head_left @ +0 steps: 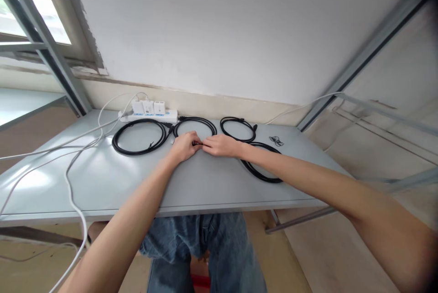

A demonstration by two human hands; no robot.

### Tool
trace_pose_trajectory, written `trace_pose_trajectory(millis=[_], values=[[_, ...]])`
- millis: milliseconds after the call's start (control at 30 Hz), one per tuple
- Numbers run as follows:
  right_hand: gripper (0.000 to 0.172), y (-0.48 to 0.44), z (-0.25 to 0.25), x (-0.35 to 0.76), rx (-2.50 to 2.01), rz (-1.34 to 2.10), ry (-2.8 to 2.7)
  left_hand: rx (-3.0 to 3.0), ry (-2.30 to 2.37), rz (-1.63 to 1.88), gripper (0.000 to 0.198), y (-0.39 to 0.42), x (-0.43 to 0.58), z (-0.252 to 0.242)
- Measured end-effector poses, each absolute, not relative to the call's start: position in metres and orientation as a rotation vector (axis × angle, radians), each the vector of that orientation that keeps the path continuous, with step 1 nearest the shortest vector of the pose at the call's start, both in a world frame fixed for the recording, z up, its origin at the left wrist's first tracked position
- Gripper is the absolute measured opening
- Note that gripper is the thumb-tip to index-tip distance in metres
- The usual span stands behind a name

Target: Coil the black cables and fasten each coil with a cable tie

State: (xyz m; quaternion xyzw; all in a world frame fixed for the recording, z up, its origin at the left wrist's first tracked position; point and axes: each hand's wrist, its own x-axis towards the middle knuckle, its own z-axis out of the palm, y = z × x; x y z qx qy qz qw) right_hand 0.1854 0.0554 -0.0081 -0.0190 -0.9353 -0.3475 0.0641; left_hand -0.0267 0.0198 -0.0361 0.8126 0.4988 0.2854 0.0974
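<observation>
My left hand and my right hand meet at the near side of a coiled black cable. The fingers of both are closed in a pinch, and a thin dark strand shows between them. Whether it is the cable itself or a tie around it, I cannot tell. My hands cover the near part of this coil. To its left lies another black cable coil with a small tie on it. A third coil is at the back right, and a fourth coil lies partly under my right forearm.
A small bunch of thin black ties lies at the right of the grey table. Near the wall stands a white power strip with several plugged-in adapters. White cords trail over the left side. Metal posts flank the table.
</observation>
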Motion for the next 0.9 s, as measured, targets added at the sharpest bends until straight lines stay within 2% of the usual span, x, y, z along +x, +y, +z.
trace_pose_trajectory(millis=[100,267,533,633,733,833,900], values=[[0.032,0.056,-0.002,0.179,0.016,-0.891,-2.853,2.418,1.494,0.841,0.014,0.019,-0.026,-0.035],[0.037,0.055,0.009,0.173,-0.078,-0.376,-2.941,2.416,1.487,0.823,0.013,0.018,-0.026,-0.033],[0.027,0.043,0.0,0.175,-0.453,-0.197,-2.827,2.381,1.489,0.838,0.02,0.02,-0.028,-0.035],[0.032,0.033,-0.005,0.17,-0.813,0.13,-2.563,2.366,1.448,0.865,0.018,0.022,-0.029,-0.038],[0.04,0.032,-0.007,0.157,-1.269,0.625,-2.087,2.387,1.413,0.867,0.019,0.025,-0.031,-0.041],[0.031,0.039,-0.005,0.147,-1.577,1.084,-1.622,2.401,1.399,0.868,0.019,0.025,-0.032,-0.041],[0.025,0.044,-0.003,0.144,-1.613,1.223,-1.537,2.395,1.411,0.864,0.019,0.025,-0.032,-0.041]])
